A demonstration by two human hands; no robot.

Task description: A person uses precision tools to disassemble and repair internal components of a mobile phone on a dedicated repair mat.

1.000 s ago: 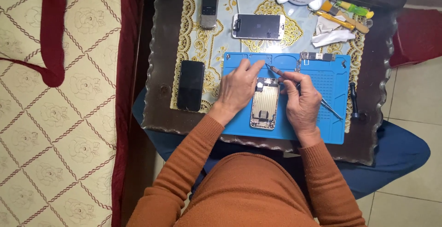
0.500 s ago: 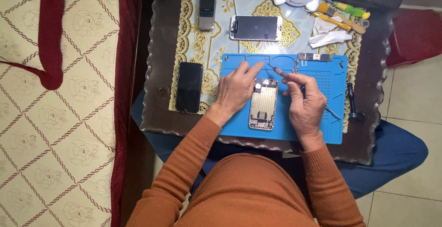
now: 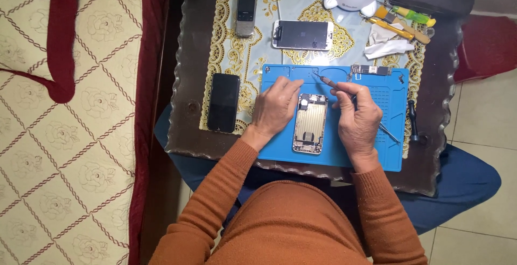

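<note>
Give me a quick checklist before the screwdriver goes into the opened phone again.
1. Opened phone shell lies flat on the blue repair mat: ok.
2. Left hand rests beside the shell, on its left edge: ok.
3. Right hand grips the screwdriver: ok.
4. Screwdriver tip is above the shell's top edge, over the mat, not on a screw: not ok.
5. Circuit board sits apart at the mat's top right: ok.
6. Loose screws accounted for: cannot tell, too small to see.
</note>
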